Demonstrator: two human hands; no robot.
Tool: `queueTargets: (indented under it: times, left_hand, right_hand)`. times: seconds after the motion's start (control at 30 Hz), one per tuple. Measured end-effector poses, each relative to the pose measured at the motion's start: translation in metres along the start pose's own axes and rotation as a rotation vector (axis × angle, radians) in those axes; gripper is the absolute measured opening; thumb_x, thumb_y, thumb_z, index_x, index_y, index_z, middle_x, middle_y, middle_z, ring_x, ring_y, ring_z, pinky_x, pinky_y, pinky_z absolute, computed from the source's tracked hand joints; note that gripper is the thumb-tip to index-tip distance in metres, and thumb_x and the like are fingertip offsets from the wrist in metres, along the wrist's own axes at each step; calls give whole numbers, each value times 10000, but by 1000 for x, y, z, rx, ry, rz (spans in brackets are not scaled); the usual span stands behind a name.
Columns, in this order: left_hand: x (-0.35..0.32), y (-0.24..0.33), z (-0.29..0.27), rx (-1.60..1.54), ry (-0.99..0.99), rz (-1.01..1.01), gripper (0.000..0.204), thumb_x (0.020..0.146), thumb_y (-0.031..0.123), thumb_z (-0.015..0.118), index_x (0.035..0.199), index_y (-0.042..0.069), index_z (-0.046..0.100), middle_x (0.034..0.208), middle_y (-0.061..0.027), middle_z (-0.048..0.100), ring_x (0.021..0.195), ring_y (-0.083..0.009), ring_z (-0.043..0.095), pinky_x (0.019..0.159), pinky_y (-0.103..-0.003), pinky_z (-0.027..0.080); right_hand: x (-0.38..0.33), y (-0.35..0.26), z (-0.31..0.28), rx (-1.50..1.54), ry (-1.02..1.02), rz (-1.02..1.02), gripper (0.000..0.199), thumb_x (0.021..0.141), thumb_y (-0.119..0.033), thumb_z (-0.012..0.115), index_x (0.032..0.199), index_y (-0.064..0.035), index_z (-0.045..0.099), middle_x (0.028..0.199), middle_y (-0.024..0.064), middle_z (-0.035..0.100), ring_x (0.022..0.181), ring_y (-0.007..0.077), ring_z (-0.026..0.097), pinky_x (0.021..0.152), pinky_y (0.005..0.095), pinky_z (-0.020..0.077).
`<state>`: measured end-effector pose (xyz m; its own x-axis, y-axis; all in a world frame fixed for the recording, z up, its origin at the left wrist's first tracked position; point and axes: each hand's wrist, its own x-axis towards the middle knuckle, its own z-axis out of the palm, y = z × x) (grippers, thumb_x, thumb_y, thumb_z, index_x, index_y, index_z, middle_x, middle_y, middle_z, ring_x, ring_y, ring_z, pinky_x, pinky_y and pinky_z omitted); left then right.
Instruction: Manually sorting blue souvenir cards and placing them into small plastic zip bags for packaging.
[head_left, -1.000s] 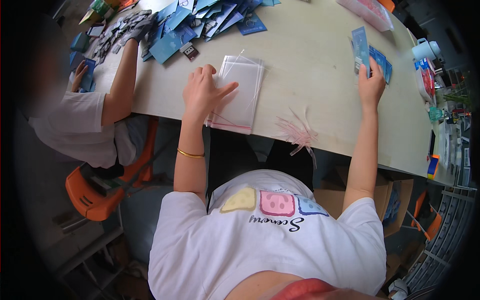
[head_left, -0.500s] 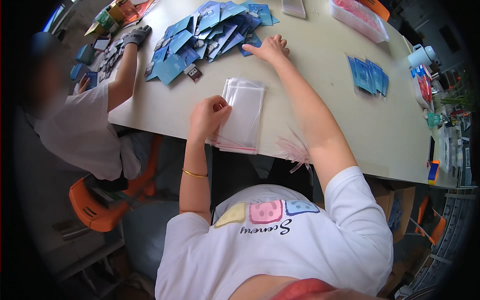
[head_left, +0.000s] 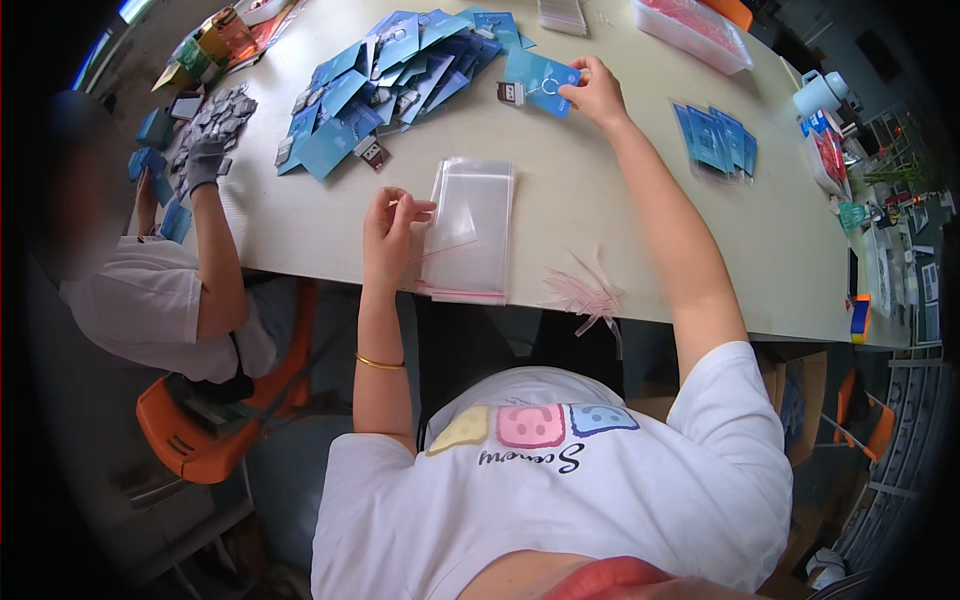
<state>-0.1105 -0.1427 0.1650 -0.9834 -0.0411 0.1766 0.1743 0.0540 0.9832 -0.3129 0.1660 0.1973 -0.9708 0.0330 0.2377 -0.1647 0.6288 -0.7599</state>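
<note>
My right hand (head_left: 600, 94) pinches a blue card (head_left: 537, 72) at its right edge, just right of the card pile. A metal ring is on the card, and a small dark-and-white rectangular charm (head_left: 511, 93) hangs off its left side. My left hand (head_left: 390, 228) is closed at the left edge of a stack of clear plastic bags (head_left: 485, 225). Its fingertips appear to grip one bag, whose pink strip slants across the stack. Beyond my hands spreads a heaped pile of blue cards (head_left: 345, 95) with similar charms.
Bagged blue cards (head_left: 715, 138) lie to the right. Torn pinkish strips (head_left: 588, 290) sit at the table's front edge. A clear tub (head_left: 695, 35) with red contents stands at the back. At left, a co-worker's gloved hand (head_left: 205, 158) is over grey charms (head_left: 212, 122).
My right hand has drawn a blue card with its charm out of the pile, to the right. My left hand has shifted slightly. The co-worker's gloved hand has moved nearer to their body.
</note>
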Motion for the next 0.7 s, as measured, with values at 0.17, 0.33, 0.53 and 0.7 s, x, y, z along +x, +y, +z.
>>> queueTargets:
  times: [0.17, 0.33, 0.53, 0.7]
  left_hand:
    - [10, 34, 15, -373, 9, -66, 253, 889, 93, 572, 1116, 43, 474, 969, -159, 674, 869, -203, 665, 741, -255, 483]
    - [28, 58, 29, -578, -222, -111, 224, 857, 63, 612, 1071, -3, 626, 1036, -166, 656, 926, -206, 647, 796, -276, 489]
    - [47, 103, 82, -590, -576, 181, 148, 809, 74, 664, 946, 39, 710, 1070, -136, 647, 1028, -181, 578, 924, -287, 400]
    - [45, 108, 114, -511, -609, -105, 162, 820, 92, 669, 946, -8, 689, 983, -87, 669, 900, -119, 595, 823, -243, 441]
  right_hand:
    - [-30, -46, -83, -21, -46, -218, 234, 761, -152, 635, 955, -21, 620, 826, 52, 676, 751, 132, 628, 719, 269, 483]
    - [-64, -87, -134, -3, -258, -306, 200, 851, -117, 591, 1027, -27, 618, 840, 5, 637, 787, 72, 574, 727, 231, 464]
    - [-103, -124, -140, 20, -459, -396, 178, 872, -105, 572, 1022, -19, 613, 926, 28, 597, 854, 103, 543, 797, 245, 449]
    - [-105, -126, -119, 18, -399, -602, 201, 836, -108, 610, 1010, -10, 593, 954, 59, 560, 902, 171, 548, 804, 282, 450]
